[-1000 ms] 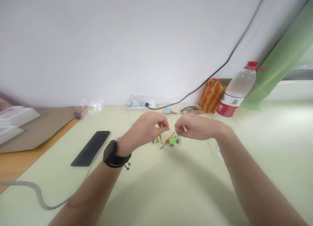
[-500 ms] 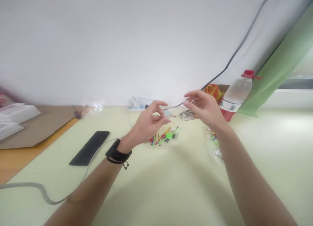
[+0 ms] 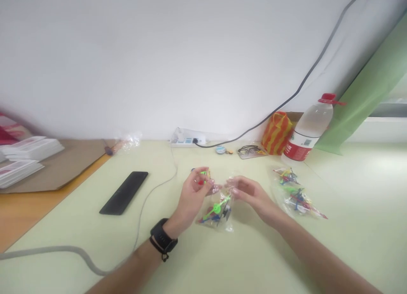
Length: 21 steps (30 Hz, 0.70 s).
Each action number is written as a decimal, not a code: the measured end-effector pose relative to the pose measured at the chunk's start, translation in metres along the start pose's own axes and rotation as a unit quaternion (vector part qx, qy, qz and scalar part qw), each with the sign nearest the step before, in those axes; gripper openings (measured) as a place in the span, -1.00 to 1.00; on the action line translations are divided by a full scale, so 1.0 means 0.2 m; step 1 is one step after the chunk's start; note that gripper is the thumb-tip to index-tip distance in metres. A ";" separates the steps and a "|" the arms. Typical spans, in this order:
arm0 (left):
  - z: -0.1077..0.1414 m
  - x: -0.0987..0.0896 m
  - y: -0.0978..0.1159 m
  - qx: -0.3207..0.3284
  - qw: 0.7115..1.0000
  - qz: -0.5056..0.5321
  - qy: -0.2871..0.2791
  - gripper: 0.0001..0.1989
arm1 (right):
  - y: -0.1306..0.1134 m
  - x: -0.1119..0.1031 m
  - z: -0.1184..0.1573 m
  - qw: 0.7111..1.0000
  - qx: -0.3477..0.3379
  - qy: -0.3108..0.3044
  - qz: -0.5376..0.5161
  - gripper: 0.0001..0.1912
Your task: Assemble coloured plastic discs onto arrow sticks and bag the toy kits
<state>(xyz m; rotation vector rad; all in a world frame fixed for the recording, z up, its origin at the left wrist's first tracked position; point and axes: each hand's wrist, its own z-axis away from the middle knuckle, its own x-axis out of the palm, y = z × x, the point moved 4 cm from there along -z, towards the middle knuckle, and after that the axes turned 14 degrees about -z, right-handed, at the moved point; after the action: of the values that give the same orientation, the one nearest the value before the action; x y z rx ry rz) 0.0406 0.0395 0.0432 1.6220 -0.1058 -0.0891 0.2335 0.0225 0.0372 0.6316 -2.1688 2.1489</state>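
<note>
My left hand, with a black watch at its wrist, pinches the upper edge of a clear plastic bag. On the other side, my right hand grips the same edge between thumb and fingers. Small plastic pieces show through the bag, among them a bright green one with blue, red and dark ones. Behind my left fingers lie more coloured pieces, partly hidden. To the right, on the table, rests another clear bag of coloured pieces.
A black flat slab and a pale cable lie at left. Along the wall stand a power strip, glasses, a striped bag and a large bottle. Cards are stacked on cardboard.
Both hands have come down and nearer to me. A clear bag of pieces now shows between them, held at its edge, where earlier the fingers looked empty. The view has shifted slightly.
</note>
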 end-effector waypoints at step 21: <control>0.07 0.00 -0.11 -0.153 0.982 0.108 0.015 -0.62 | 0.12 0.02 0.07 0.980 0.098 -0.124 0.123 -0.54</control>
<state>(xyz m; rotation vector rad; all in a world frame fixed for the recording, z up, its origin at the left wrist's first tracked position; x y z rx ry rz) 0.0396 0.0270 0.0210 1.2956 -0.2317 0.0833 0.2253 0.0077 0.0144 0.7102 -2.2792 2.5616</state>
